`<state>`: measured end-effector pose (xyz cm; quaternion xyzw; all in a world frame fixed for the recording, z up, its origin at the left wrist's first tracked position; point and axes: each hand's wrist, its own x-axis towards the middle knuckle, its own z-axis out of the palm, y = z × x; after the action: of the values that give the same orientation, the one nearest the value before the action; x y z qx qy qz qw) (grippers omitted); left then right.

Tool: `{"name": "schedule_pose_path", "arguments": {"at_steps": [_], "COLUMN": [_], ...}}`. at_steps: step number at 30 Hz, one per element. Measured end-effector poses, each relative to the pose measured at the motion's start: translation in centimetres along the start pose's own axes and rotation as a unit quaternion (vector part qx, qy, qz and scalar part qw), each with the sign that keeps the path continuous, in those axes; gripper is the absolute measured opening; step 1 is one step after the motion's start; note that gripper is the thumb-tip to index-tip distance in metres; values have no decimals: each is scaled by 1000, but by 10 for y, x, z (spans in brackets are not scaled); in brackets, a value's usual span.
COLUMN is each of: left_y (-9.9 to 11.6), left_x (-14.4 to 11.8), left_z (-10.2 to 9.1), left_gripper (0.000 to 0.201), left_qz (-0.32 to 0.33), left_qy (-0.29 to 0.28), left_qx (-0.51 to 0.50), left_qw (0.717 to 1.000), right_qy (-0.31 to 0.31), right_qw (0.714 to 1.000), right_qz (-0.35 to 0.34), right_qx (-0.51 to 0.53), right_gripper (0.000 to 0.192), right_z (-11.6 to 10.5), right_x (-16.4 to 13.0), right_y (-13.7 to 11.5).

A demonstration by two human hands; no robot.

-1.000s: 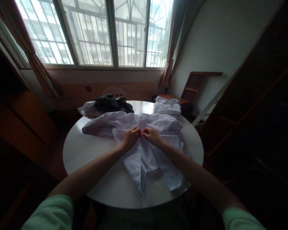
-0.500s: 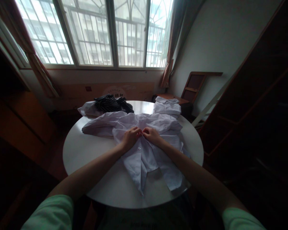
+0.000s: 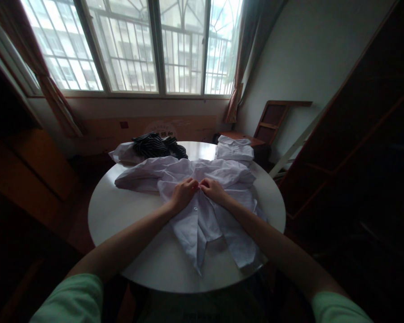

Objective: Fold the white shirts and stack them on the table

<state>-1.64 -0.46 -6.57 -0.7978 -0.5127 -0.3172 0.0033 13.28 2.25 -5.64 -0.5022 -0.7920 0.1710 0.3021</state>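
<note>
Visibly rumpled white shirt (image 3: 208, 197), spread flat

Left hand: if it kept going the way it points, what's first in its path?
The left hand points up-right at the right hand, fingertips nearly meeting on the white button-up shirt. It would likely meet that hand first.

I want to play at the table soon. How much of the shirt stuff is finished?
One white folded shirt already sits at the far edge of the round table. Right now the left hand and right hand pinch the front of a spread-out white shirt near its buttons; its lower front hangs open. A striped dark garment on a white one waits unfolded.
</note>
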Motion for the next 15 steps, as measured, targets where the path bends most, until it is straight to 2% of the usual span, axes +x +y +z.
{"name": "schedule_pose_path", "arguments": {"at_steps": [15], "left_y": [0], "left_x": [0], "left_z": [2], "left_gripper": [10], "left_qz": [-1], "left_qy": [16], "left_qx": [9], "left_qw": [1000], "right_qy": [-12], "right_qw": [1000], "right_qz": [14], "right_qx": [-19], "right_gripper": [8], "right_z": [-3], "right_x": [-1], "right_y": [-6]}}
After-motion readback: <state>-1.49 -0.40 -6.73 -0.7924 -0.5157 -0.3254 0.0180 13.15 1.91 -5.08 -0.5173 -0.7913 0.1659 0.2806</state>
